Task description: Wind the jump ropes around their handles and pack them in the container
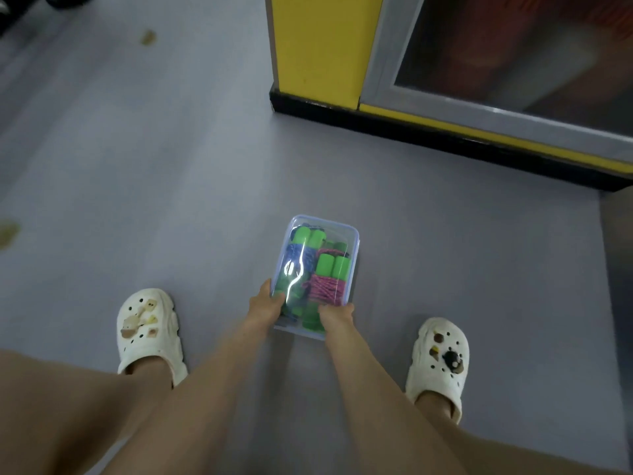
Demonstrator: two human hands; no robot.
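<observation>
Bare thighs and forearms fill the lower edge of the view, both arms reaching down between two white clogs, one [147,332] out to the left of the left hand and the other [438,358] out to the right of the right hand.

The left hand [266,305] is curled round the near left corner of the clear container [356,248], fingers lying over its top edge. The right hand [337,313] is clamped on the near right corner, just beside it. Beyond the fingers, inside the box, lie the wound jump ropes: a blue bundle [297,257] ahead of the left hand and a pink bundle [323,287] directly ahead of the right, each with green handles [330,265]. A glossy sheen across the top suggests a clear lid is on. Blur hides whether the box rests on the grey floor [171,200] or hangs just above it.

The packing looks finished, so the risks lie in handling. Both grips sit at the near end only, so the far end could dip on a lift and the smooth plastic could slide out of the fingers. If the lid is not latched, a tilt could spring it and spill the bundles, loosening their coils. The yellow cabinet [318,46] stands well beyond the hands, out of the way.
</observation>
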